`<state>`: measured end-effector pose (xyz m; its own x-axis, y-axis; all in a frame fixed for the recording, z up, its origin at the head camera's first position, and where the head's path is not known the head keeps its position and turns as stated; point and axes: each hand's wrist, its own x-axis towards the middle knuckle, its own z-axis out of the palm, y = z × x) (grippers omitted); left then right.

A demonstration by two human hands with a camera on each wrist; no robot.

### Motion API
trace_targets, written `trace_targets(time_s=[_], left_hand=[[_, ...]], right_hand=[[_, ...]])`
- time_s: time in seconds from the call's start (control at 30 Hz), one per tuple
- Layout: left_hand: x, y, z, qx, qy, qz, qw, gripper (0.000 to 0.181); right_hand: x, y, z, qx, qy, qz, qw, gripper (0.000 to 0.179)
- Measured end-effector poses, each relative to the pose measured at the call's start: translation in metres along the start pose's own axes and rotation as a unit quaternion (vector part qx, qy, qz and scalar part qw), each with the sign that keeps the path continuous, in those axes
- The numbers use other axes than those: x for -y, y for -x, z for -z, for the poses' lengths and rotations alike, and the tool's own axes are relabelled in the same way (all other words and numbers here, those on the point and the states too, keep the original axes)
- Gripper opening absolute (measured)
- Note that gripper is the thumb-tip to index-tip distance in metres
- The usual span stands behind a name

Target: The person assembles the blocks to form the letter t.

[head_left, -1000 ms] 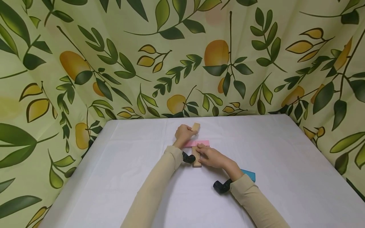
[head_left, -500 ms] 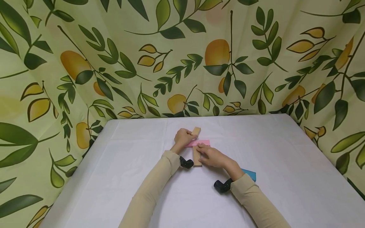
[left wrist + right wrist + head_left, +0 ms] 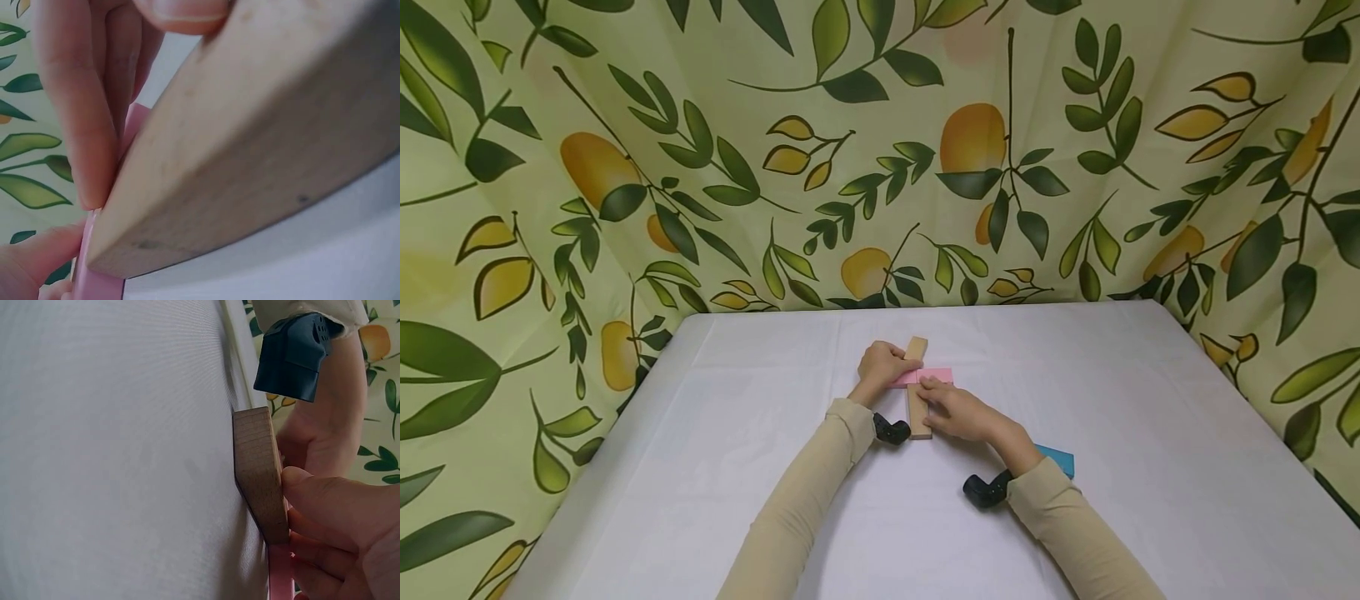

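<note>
Two pink blocks (image 3: 935, 376) lie end to end across the white table. A plain wooden block (image 3: 918, 411) runs from their near side towards me, its end meeting the pink in the left wrist view. My right hand (image 3: 961, 411) rests on it, with thumb on the wood and fingertips reaching the pink. Beyond the pink blocks is another wooden block (image 3: 916, 347). My left hand (image 3: 882, 364) holds that one, its thumb over the near end, which is hidden. In the right wrist view my right thumb (image 3: 312, 487) touches the near wooden block (image 3: 259, 475).
A blue block (image 3: 1057, 459) lies to the right, partly hidden behind my right wrist. Black wrist cameras stick out from both cuffs, the left one (image 3: 892, 429) close beside the near wooden block. A leaf-patterned cloth (image 3: 880, 167) hangs behind the table.
The far wooden block has come nearer to the pink blocks, drawn by my left hand. My left arm has shifted slightly back. The right hand has stayed in place.
</note>
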<state>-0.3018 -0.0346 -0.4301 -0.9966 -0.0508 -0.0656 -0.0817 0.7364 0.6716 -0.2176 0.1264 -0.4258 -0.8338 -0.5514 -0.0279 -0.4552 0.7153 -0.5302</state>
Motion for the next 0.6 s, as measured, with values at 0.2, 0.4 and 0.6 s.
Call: trace_targets(time_s=[0.2, 0.4, 0.6], left_hand=[[0.003, -0.002, 0.004, 0.027, 0.005, -0.004, 0.9996, 0.042], [0.01, -0.009, 0.011, 0.07, 0.056, -0.044, 0.9951, 0.046], [0.021, -0.027, 0.021, 0.144, 0.099, -0.11, 0.9784, 0.061]], right_hand=[[0.0, 0.001, -0.001, 0.001, -0.004, 0.003, 1.0, 0.052], [0.0, 0.001, 0.0, 0.006, -0.006, -0.001, 1.0, 0.052], [0.002, 0.001, 0.001, 0.008, -0.005, -0.005, 0.9999, 0.052]])
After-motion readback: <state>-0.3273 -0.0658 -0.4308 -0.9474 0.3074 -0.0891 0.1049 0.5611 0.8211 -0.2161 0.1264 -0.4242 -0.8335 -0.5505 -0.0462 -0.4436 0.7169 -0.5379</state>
